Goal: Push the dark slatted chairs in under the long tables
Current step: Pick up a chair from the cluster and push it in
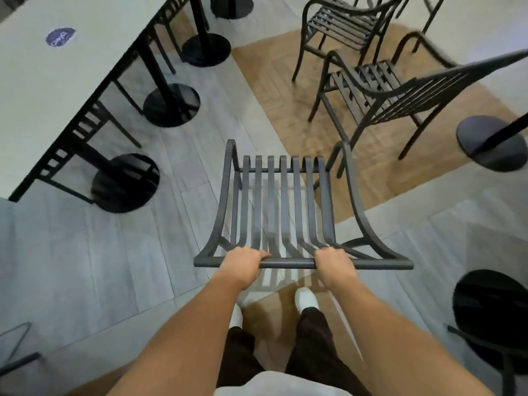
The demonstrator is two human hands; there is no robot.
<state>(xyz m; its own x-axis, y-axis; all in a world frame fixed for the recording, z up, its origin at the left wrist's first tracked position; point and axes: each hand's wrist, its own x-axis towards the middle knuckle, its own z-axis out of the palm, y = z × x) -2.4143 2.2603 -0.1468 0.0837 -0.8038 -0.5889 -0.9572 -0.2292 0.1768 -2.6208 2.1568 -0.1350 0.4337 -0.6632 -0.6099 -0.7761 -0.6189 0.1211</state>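
From the head camera, both hands grip the top rail of a dark slatted chair (281, 201) that stands in the open aisle directly ahead of the person. The left hand (243, 262) is curled shut around the rail left of centre; the right hand (334, 261) is wrapped around it right of centre. The chair is well apart from the long table (57, 67), which runs along the upper left with a round blue sticker (60, 37) on its top. Under that table stand black round pedestal bases (125, 182), and chairs already tucked in show between them. To the upper right, two more slatted chairs (385, 92) stand loose on the wood-patterned floor (274, 90), the nearer one just beside the held chair's front right corner. More round bases sit at the right edge.
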